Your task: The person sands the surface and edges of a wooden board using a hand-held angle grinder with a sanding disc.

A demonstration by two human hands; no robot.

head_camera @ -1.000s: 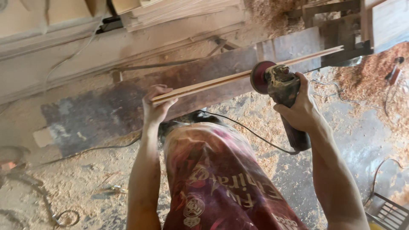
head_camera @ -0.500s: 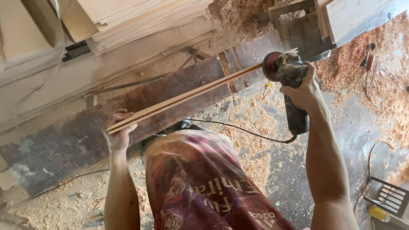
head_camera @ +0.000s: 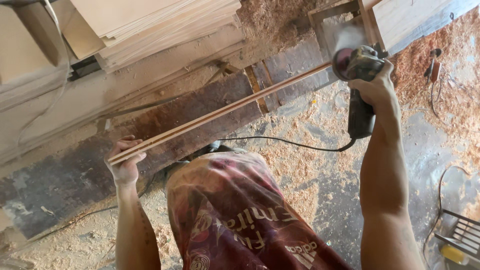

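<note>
Presently, item by item, as I read it from my remote seat.

Left hand (head_camera: 123, 162): I have it wrapped around the near end of the wooden strip (head_camera: 220, 113), fingers curled over the top edge, thumb side underneath.

Right hand (head_camera: 376, 90): clenched on the body of the angle grinder (head_camera: 359, 82), whose reddish sanding disc (head_camera: 341, 63) meets the far end of the strip. A pale haze of dust hangs just above the disc. The black cord (head_camera: 285, 143) trails from the grinder's tail across my front.

Wooden strip: thin, pale, with a darker line along its length. It is held in the air above the dark plank (head_camera: 200, 107), apart from it as far as I can tell. Its long axis runs diagonally, low at my left hand, rising up and to the right to the disc; the worked end points away from me toward the wooden frame (head_camera: 345, 20).

Step in hand: by my judgement, sanding the strip's far end. The next move would call for a steady left grip so the thin piece does not flex or chatter, and light disc pressure.

Surroundings: stacked plywood sheets (head_camera: 160, 22) at upper left, sawdust (head_camera: 300, 165) over the floor.
</note>
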